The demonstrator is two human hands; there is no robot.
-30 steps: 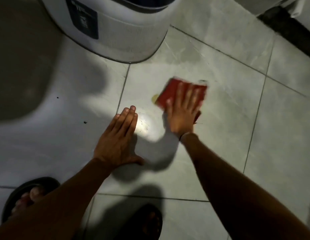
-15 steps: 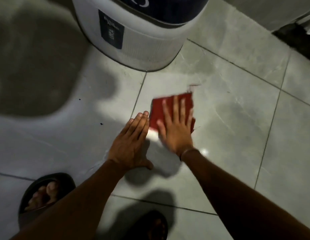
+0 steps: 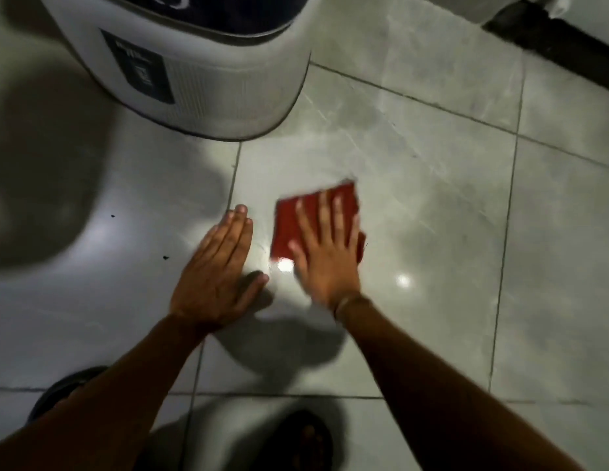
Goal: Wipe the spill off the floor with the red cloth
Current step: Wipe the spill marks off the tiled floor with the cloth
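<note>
The right hand (image 3: 325, 256) lies flat with its fingers spread, palm pressed down on the red cloth (image 3: 298, 229), which is folded into a rough square on the grey floor tile (image 3: 415, 205). The cloth shows beyond the fingertips and to the hand's left; a small red edge also peeks out on the right side of the hand. The hand and cloth are slightly blurred. A thin band circles the right wrist.

Just beside it, the left hand (image 3: 218, 277) rests palm-down on the tile — fingers straight and close together, thumb out to the side, holding nothing. A narrow strip of bare tile separates the two hands, and a bright glare sits there at the cloth's near edge (whether any spill remains under that shine I cannot tell).

Farther out, a white rounded appliance (image 3: 207, 90) with a dark label stands on the floor beyond the hands. Two small dark specks (image 3: 165, 257) lie left of the left hand. Dark sandals — one (image 3: 61, 389) at the lower left, one (image 3: 301, 440) at bottom centre — sit near the frame's lower edge.
</note>
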